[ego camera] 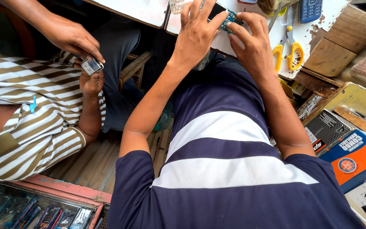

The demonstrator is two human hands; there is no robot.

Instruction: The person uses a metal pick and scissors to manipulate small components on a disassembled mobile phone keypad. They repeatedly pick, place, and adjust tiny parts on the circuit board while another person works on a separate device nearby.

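Observation:
My left hand (198,32) and my right hand (253,42) meet at the near edge of a white worktable (314,29). Between their fingertips they hold a small teal circuit board (230,20) against a dark phone body (215,10) that my left hand mostly covers. Both hands grip it from either side. My arms reach forward over my navy and white striped shirt.
Yellow-handled scissors (288,53) lie right of my right hand, a blue keypad phone (310,9) beyond them. A person in a brown striped shirt at left holds a small silver part (91,65) in both hands. Boxes (352,159) stack at right; a glass display case (30,208) sits bottom left.

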